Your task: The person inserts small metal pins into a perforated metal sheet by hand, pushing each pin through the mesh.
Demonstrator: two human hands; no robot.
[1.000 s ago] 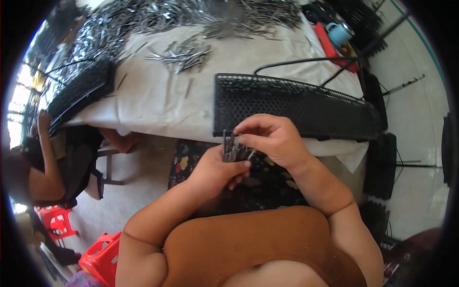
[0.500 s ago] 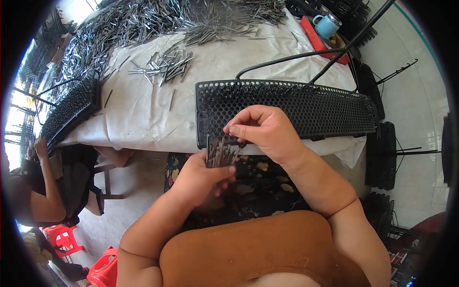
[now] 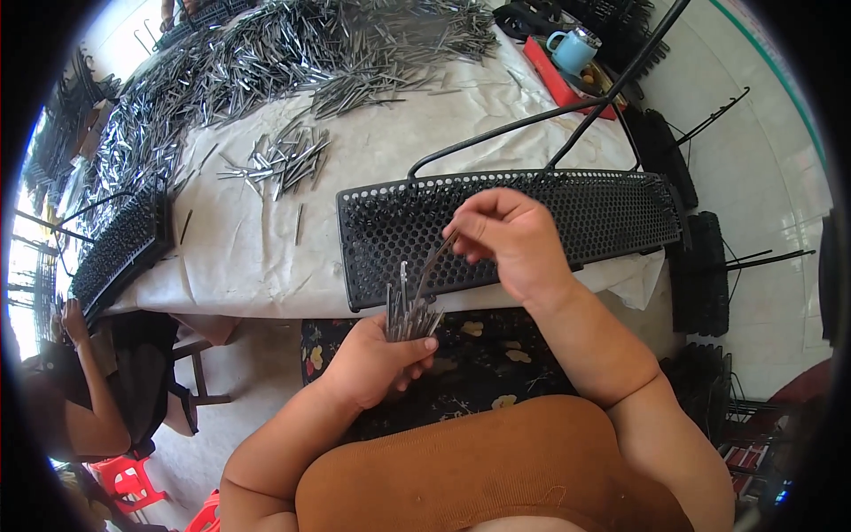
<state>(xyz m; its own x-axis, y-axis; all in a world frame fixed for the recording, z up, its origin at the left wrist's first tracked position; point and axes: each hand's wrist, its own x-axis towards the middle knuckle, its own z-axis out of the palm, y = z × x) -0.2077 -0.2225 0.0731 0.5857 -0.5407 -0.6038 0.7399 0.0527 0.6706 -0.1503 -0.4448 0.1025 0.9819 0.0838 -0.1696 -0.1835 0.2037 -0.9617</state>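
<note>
My left hand (image 3: 377,359) is closed around an upright bundle of thin grey metal strips (image 3: 406,321), whose ends stick out above the fingers. Up and to the right of it, my right hand (image 3: 519,239) pinches one slim metal strip (image 3: 433,264) between thumb and fingertips. That strip slants down toward the bundle; whether its lower end still touches the others I cannot tell. Behind both hands, a black perforated rack (image 3: 567,226) rests along the table's front edge. Many small dark pieces sit in its holes, mostly at the left and along the back.
A large heap of metal strips (image 3: 257,62) covers the far table, with a smaller pile (image 3: 282,161) nearer. Bent black rods (image 3: 496,129) rise from the rack. A blue mug (image 3: 573,51) stands by a red box (image 3: 558,80). At left, another person's arm (image 3: 89,372) reaches toward a second rack (image 3: 124,244).
My right hand has moved up and away from the bundle, with a strip now showing in its fingers. My left hand still grips the bundle. The whole view has shifted slightly.
</note>
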